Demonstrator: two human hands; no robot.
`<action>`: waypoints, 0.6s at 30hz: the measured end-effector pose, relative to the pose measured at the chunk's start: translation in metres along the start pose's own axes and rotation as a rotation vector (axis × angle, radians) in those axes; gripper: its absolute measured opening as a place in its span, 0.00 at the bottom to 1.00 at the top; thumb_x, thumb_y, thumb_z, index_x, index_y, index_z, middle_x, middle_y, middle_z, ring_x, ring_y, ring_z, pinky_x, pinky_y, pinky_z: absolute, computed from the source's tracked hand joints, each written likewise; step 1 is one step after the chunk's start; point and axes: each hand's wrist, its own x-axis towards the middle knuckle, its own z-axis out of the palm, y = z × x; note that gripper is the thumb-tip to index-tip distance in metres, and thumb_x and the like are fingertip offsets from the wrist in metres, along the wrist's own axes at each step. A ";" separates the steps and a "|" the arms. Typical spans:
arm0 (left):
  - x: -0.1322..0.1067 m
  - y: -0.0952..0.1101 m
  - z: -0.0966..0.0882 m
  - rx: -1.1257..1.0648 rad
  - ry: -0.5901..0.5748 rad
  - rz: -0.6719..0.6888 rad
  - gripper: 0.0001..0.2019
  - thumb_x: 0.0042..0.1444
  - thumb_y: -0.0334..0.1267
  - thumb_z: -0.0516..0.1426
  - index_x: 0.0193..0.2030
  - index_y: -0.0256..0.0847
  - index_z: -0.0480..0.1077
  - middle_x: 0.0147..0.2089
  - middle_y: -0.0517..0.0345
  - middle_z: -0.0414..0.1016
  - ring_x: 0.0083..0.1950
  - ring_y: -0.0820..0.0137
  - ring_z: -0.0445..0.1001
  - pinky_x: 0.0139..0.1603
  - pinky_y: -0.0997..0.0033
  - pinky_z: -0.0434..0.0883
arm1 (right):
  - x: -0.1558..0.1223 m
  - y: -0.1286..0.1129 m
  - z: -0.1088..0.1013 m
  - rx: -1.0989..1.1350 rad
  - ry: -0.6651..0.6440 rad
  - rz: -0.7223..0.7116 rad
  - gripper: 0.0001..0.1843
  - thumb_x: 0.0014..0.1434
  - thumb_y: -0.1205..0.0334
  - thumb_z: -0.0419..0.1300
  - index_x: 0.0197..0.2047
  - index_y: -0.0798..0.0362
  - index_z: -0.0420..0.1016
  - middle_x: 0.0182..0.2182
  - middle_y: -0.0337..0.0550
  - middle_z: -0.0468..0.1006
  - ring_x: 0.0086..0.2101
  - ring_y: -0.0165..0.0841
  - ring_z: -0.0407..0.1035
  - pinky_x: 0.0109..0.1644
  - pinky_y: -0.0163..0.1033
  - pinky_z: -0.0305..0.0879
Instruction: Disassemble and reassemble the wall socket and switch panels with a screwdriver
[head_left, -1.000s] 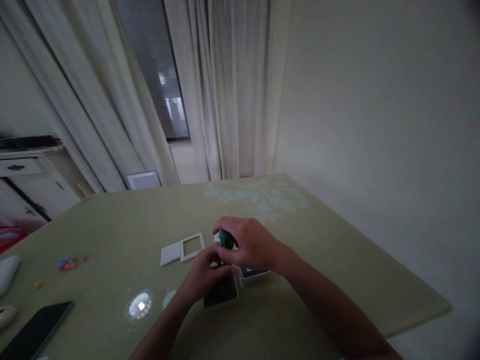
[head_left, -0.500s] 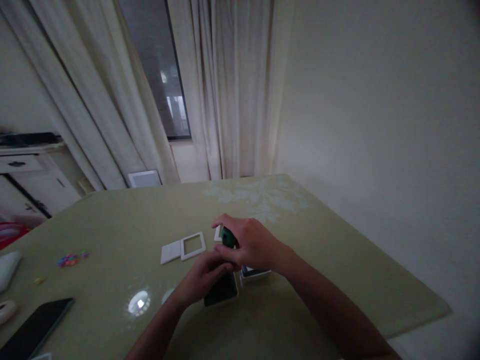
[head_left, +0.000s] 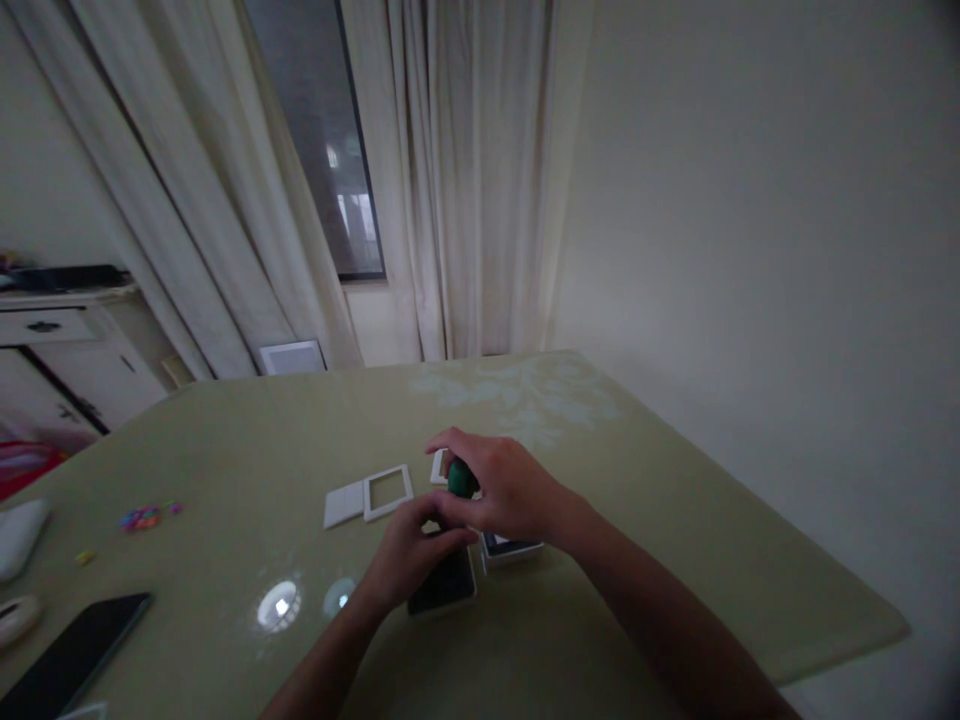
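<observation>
Head camera: two bare hands meet over a pale green tabletop, close to its near edge. Between thumb and curled fingers the right hand grips a dark green, rounded, handle-like object — its lower end is hidden behind the hands. That object is above the far end of a white-sided rectangular box with a black top, which lies on the table. The left hand reaches over the same box, fingers bent and thumb drawn in near them, its fingertips close to the right thumb; whether they pinch anything, I cannot tell.

Just right of the box, partly under the right hand, sits a second white box with a dark inside or top. Beyond the left hand lie a white square frame with an open middle and a flat white square panel, side by side. A small white piece shows behind the right hand's fingers.

Farther left are a cluster of small multicoloured pieces, a small yellow piece and a black flat rectangular phone-like slab — well apart from the hands. Cream curtains hang beyond the table.
</observation>
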 end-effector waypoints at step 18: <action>0.004 0.007 -0.021 -0.092 -0.040 0.037 0.12 0.61 0.47 0.67 0.43 0.40 0.83 0.41 0.51 0.87 0.44 0.59 0.82 0.46 0.66 0.77 | -0.001 0.000 -0.004 0.051 0.068 -0.054 0.20 0.68 0.61 0.66 0.61 0.51 0.72 0.49 0.47 0.83 0.44 0.38 0.77 0.49 0.40 0.68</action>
